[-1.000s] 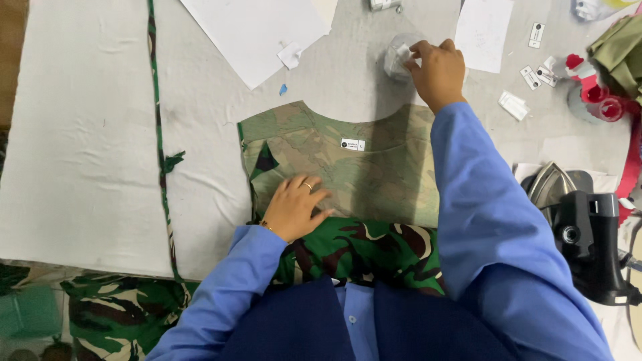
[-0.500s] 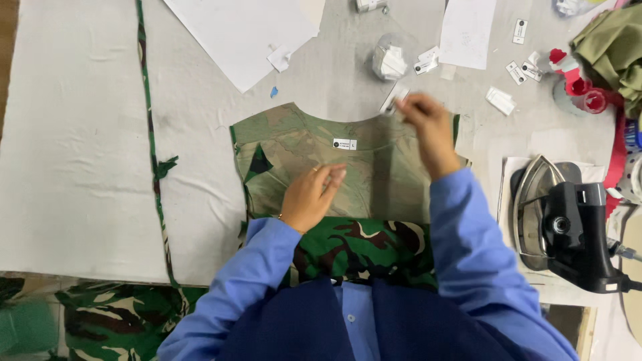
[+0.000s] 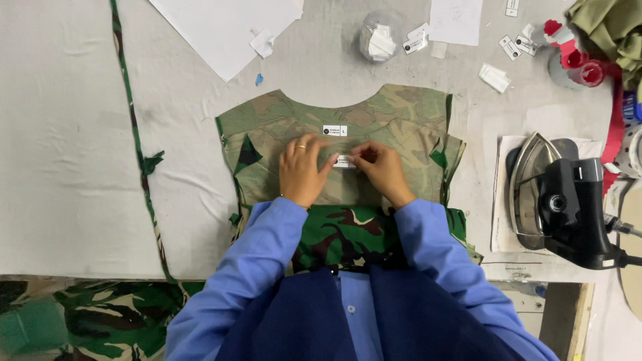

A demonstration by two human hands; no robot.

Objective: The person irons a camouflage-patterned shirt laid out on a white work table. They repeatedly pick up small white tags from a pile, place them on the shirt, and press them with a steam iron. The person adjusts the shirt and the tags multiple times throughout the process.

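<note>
Head view, items listed left to right. Pale cloth-covered table (image 3: 67,167), left stretch bare of goods up to a thin camouflage fabric strip (image 3: 137,147) running top to bottom. White paper sheet (image 3: 221,27) at the far edge, a corner overhanging towards the centre. Camouflage garment panel (image 3: 401,113), laid flat, curved neckline facing away, near edge under the sleeves; bare table borders its far and left edges. Left hand (image 3: 302,170), fingers spread narrow, pressing flat on the panel, fingertips touching a small white label (image 3: 344,161). Right hand (image 3: 380,168), thumb and forefinger pinching the label's right end; label lies on the panel's middle, just below a sewn-in tag (image 3: 334,130). Clear container of folded labels (image 3: 380,37) beyond the neckline, loose tags near it. Steam iron (image 3: 558,197), resting on its pad near the table's right edge, well apart from the panel.
</note>
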